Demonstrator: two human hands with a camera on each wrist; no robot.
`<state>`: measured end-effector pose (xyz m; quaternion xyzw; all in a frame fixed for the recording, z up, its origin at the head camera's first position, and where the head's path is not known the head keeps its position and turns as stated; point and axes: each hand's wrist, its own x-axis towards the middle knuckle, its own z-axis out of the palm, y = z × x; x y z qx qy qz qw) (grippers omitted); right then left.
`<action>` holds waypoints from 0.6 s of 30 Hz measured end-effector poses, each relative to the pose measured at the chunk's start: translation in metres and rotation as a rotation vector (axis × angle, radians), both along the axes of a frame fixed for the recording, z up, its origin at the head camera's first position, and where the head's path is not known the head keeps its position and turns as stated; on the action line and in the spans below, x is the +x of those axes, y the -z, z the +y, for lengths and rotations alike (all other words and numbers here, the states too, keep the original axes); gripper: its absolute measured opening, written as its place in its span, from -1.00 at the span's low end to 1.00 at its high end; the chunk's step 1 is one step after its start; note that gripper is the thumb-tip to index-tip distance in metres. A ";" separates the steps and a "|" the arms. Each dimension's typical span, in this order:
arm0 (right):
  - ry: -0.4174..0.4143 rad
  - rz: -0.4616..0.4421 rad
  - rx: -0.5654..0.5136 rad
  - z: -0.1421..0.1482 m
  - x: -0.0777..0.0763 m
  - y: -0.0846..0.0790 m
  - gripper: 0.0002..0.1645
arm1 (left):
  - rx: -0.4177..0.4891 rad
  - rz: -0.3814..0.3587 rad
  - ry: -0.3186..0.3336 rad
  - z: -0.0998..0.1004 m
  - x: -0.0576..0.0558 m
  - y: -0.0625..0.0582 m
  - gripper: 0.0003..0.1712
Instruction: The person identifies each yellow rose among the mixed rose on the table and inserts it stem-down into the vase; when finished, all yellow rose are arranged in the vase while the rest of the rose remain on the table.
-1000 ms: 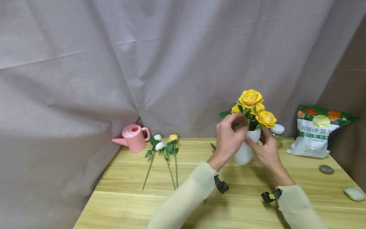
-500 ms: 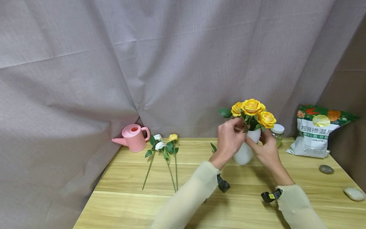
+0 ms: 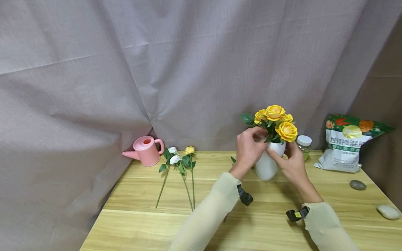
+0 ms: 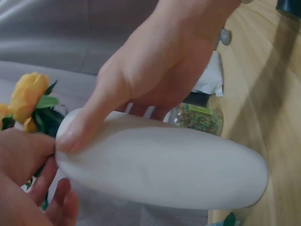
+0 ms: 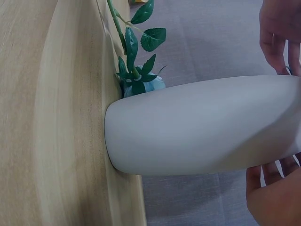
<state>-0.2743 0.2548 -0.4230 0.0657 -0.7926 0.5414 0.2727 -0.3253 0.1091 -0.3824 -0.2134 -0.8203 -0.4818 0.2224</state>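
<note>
In the head view a white vase (image 3: pixel 266 167) stands on the table with several yellow roses (image 3: pixel 275 113) in its mouth. My right hand (image 3: pixel 293 164) grips its neck, thumb in front and fingers round the far side. My left hand (image 3: pixel 249 146) is at the vase mouth, thumb and forefinger pinching a rose stem among the green leaves; the pinched part is mostly hidden. In the left wrist view the right thumb (image 4: pixel 77 134) lies along the vase's rim. The right wrist view shows a pale blue flower (image 5: pixel 153 84) with green leaves beside the vase's base.
A pink watering can (image 3: pixel 147 151) stands at the table's back left, near two white roses (image 3: pixel 175 159) and a yellow rose (image 3: pixel 190 150) lying flat. Right of the vase are a lidded jar (image 3: pixel 304 144), a fertilizer bag (image 3: pixel 342 150), a dark stone (image 3: pixel 358 184) and a pale stone (image 3: pixel 388 212).
The tallest yellow rose has sunk lower into the vase with my left hand. Since then the blooms have shifted slightly left and bunched closer. My right hand keeps its hold on the neck.
</note>
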 end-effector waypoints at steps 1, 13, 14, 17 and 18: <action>0.000 0.001 0.003 0.000 0.000 0.000 -0.23 | 0.000 -0.019 0.028 -0.002 0.000 0.000 -0.81; 0.022 -0.012 -0.006 0.001 -0.001 -0.001 -0.27 | 0.243 -0.090 0.231 -0.020 0.001 0.003 -0.76; 0.023 -0.012 -0.010 0.001 -0.001 0.000 -0.27 | 0.257 -0.082 0.232 -0.019 0.002 0.004 -0.78; 0.025 -0.017 -0.012 0.000 -0.001 0.000 -0.29 | 0.277 -0.064 0.228 -0.022 0.006 0.007 -0.79; 0.023 -0.022 -0.014 -0.001 0.000 0.000 -0.29 | 0.279 -0.061 0.226 -0.024 0.007 0.008 -0.79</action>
